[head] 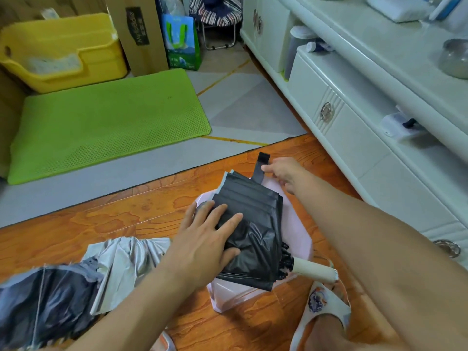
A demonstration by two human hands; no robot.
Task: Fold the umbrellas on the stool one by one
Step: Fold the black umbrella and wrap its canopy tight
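Our left hand (210, 236) lies flat on the black umbrella (253, 231), fingers straight and slightly spread, pressing its pleated canopy down against the pink stool (301, 224). We see the umbrella lying across the stool's top with its folds stacked neatly, its cream handle (314, 269) sticking out over the stool's near right edge, just above our sandalled foot (326, 315). Our right hand (283, 173) reaches past the far end of the canopy and pinches the black closing strap (262, 165) between thumb and fingertips, the strap standing up from the bundle. To the left of the stool, a second umbrella (76, 282), silver outside and dark inside, sprawls unfolded on the wooden floor (101, 224), partly under our left forearm. Beyond the stool a grey mat (240, 110) covers the floor, with a bright green mat (109, 122) lying on it. Along the right runs a white cabinet (354, 138) with round metal knobs. Farthest off we see a yellow plastic bin (63, 51), a tall cardboard box (139, 34) and a green and blue bag (182, 41).
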